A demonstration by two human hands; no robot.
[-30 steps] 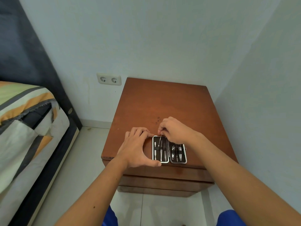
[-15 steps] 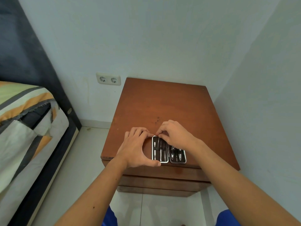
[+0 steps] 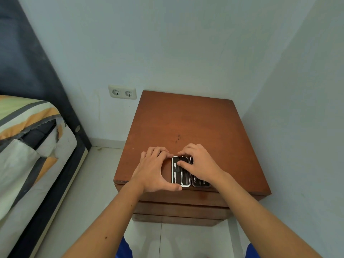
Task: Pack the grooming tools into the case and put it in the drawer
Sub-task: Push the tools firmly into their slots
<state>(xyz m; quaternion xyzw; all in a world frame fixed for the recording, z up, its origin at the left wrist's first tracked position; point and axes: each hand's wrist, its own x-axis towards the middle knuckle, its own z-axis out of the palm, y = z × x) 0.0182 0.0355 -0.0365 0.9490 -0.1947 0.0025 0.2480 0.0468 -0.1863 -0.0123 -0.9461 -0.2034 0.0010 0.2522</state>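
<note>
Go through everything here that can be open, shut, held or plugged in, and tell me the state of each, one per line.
Grooming case: open flat on the nightstand top, tools seated in both halves.
Left hand: fingers and thumb curled round the case's left edge, steadying it.
Right hand: lying over the right half, thumb pressing a thin tool into the left half.
Nightstand drawers: shut.
Wall socket: nothing plugged in.

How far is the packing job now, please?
Done: several tools sit in the open case on the nightstand. In hand: the right hand presses a thin tool in; the left hand steadies the case. Left: closing it, opening the drawer.
</note>
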